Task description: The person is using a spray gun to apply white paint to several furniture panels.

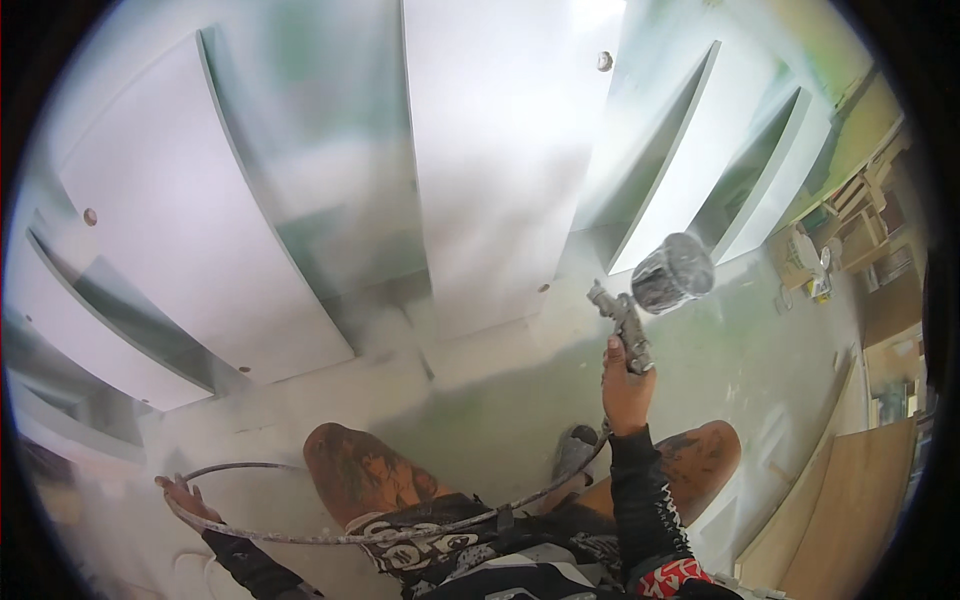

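Note:
My right hand (627, 392) is closed around the grip of a paint-crusted spray gun (624, 322). A cup (673, 274) smeared white and grey sits on the gun, which points toward the white panel (500, 200) in front of me. From the gun's handle an air hose (440, 528) sags across my lap to the far left. There my left hand (186, 500) is closed on the hose, holding a loop of it out to the side. Greyish shading shows on the lower half of the middle panel.
More white panels lean at the wall, a wide one (190, 200) on the left and narrow ones (690, 160) on the right. Wooden boards (845, 510) and stacked wood pieces (865, 220) line the right side. The floor (500, 400) is dusted with overspray.

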